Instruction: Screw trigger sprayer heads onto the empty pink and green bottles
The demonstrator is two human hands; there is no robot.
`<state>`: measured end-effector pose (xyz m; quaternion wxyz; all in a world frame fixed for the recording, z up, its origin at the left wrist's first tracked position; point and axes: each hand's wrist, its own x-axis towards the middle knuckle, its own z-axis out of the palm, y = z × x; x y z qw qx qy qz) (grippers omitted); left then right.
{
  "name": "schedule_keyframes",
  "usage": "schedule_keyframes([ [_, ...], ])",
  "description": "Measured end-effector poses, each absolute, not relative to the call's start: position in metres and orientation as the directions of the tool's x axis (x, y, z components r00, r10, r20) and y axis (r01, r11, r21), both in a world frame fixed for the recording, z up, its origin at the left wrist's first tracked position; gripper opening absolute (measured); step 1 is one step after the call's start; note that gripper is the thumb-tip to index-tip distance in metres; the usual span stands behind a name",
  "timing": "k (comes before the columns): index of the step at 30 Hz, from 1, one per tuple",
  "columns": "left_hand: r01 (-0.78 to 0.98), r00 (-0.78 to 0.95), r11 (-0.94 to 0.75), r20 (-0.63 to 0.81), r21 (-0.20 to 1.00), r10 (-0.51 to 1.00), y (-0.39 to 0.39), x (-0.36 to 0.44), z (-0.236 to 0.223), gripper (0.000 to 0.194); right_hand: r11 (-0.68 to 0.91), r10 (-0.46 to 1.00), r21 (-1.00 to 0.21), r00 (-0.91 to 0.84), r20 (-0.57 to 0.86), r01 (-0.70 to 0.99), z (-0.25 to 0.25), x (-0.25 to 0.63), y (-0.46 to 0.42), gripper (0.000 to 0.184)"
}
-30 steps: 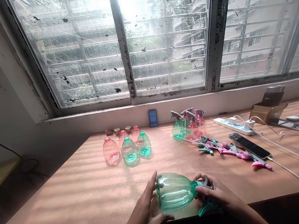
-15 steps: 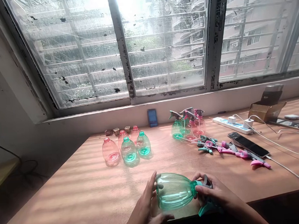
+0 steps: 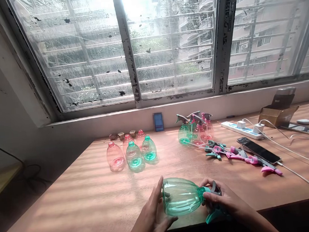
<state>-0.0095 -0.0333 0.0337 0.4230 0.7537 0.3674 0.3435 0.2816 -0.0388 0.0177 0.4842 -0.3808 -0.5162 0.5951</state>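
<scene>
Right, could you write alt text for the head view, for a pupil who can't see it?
A green bottle lies sideways above a table, the right hand gripping its spray-head end, the left hand spread around its base. Behind stand five topless bottles, left, and assembled spray bottles, right, near loose spray heads and a phone.
</scene>
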Motion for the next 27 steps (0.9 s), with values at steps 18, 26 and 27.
schedule_keyframes([
  [18,0.254,0.506,-0.387,0.219,0.886,0.834,-0.0314,-0.0101,0.0302,0.101,0.004,0.978,-0.981,-0.205,0.045,-0.195,0.0132,0.2817,-0.0366,0.044],
  [26,0.286,0.512,-0.420,0.233,0.861,0.827,-0.0263,-0.0111,0.0329,0.097,0.002,0.980,-0.983,-0.194,0.038,-0.182,0.0150,0.2812,-0.0380,0.045],
  [27,0.284,0.510,-0.438,0.252,0.853,0.822,-0.0259,-0.0108,0.0324,0.094,-0.001,0.980,-0.983,-0.198,0.036,-0.184,0.0158,0.2811,-0.0383,0.045],
])
